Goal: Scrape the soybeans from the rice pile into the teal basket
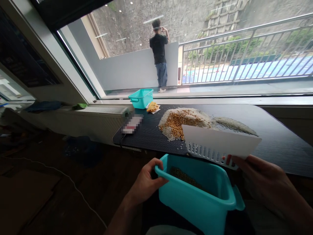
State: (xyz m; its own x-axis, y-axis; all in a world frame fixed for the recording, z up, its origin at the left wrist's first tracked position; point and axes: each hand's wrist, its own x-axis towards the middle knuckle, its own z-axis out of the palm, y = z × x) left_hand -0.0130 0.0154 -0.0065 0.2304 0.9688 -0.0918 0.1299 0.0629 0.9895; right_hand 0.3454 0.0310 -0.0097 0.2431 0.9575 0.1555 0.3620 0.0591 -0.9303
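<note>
My left hand point(145, 182) grips the left rim of a turquoise plastic bin point(193, 204), thumb and fingers closed over the edge. Dark greenish grains point(186, 178) lie along the bottom of the bin. Pinched in my right hand point(264, 171) is a white plastic slotted panel point(221, 140), held tilted above the bin at the table's edge. Behind it, a heap of white grains point(193, 112) mixed with yellow-orange kernels point(174, 124) covers part of the dark table point(276, 140). A flatter, pale greenish grain pile point(234, 124) spreads to its right, partly hidden by the panel.
A smaller turquoise basket point(141, 99) stands at the table's back left, beside a yellowish crumpled item point(153, 107) on white paper. A blurred flat object point(132, 124) lies near the left corner. A radiator point(105, 110) runs under the window. Outside stands a person point(158, 49).
</note>
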